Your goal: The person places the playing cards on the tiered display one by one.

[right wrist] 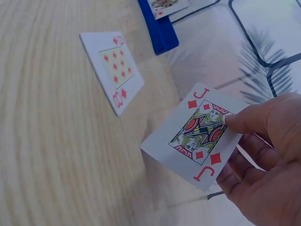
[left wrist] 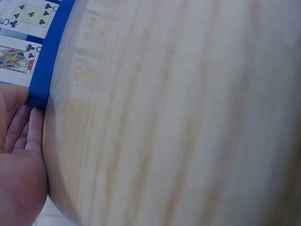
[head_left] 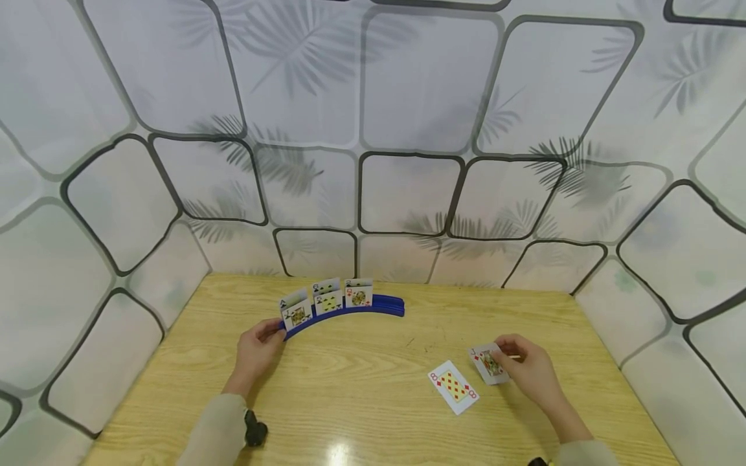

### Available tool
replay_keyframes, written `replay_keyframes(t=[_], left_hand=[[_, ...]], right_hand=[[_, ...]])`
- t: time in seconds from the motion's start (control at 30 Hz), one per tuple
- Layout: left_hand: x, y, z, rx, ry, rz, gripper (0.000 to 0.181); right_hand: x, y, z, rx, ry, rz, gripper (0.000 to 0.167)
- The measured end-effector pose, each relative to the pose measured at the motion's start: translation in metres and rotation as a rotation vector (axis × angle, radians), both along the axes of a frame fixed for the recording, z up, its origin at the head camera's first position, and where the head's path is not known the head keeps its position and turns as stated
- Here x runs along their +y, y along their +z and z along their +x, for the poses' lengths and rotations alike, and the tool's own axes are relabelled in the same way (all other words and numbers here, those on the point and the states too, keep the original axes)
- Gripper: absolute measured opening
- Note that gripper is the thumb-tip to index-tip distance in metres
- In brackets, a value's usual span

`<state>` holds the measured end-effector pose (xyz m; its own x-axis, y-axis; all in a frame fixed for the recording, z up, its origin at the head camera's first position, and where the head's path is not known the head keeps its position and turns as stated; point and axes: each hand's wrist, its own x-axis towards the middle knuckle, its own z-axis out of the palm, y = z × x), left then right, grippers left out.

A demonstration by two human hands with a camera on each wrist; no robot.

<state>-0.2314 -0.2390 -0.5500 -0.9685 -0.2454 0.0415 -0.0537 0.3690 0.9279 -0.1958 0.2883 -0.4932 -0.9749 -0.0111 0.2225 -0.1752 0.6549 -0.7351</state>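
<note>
A curved blue card holder (head_left: 350, 310) stands on the table with playing cards upright in two rows, including a jack of clubs (head_left: 298, 316), a five of clubs (left wrist: 31, 15) and a red-marked face card (head_left: 359, 298). My left hand (head_left: 258, 349) grips the holder's left end, thumb on the near side. The right hand (head_left: 527, 369) pinches a jack of diamonds (right wrist: 200, 132) by one edge, face up, above the table. Beside it an eight of diamonds (head_left: 453, 387) lies face up; its thick edge in the right wrist view suggests several cards beneath.
The wooden table (head_left: 350, 401) runs back to patterned fabric walls (head_left: 414, 194) on three sides. At its right end the blue holder has a stretch of slot (head_left: 388, 304) without cards.
</note>
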Motion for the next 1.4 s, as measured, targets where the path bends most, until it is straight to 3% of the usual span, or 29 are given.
replay_keyframes(t=[0.63,1.4], left_hand=[[0.001,0.003,0.001,-0.012,-0.006,-0.009,0.032],[0.001,0.001,0.000,-0.011,0.015,-0.017,0.031]], right_hand=[[-0.034,0.016,-0.031,-0.006,0.016,-0.063,0.018],[-0.079,0.021,-0.075,0.009,0.034,-0.154,0.017]])
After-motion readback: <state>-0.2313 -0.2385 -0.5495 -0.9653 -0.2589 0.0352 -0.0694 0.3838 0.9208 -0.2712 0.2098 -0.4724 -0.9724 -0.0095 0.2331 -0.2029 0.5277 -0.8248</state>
